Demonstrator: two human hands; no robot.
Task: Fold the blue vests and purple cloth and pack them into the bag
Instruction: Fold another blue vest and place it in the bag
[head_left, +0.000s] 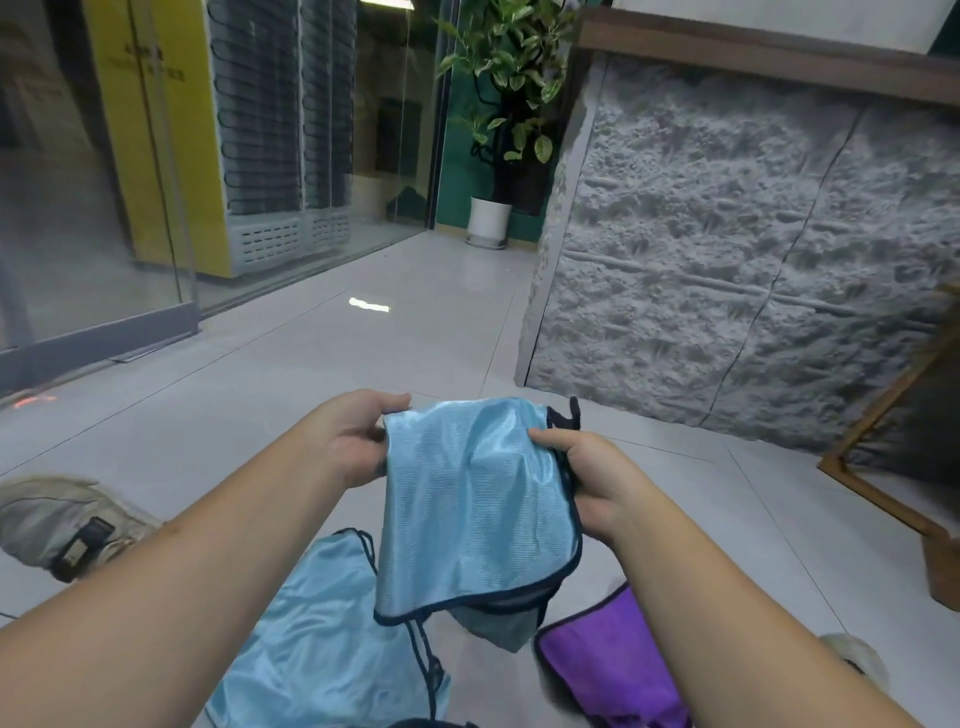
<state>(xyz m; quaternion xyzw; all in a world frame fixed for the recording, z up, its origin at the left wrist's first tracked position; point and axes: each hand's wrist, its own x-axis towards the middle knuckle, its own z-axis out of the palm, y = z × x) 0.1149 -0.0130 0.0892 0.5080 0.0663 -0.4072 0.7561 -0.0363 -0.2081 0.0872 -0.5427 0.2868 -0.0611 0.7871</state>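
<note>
Tiled floor, hands-held blue vest

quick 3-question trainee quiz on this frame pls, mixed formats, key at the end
1. True or false: the left hand and the right hand both grip the folded blue vest, held up off the floor.
2. Which cloth lies on the floor at lower right? A) purple cloth B) yellow towel C) red sock
3. Fill in: a second blue vest lies on the floor below the ____ forearm.

Key: 1 true; 2 A; 3 left
</note>
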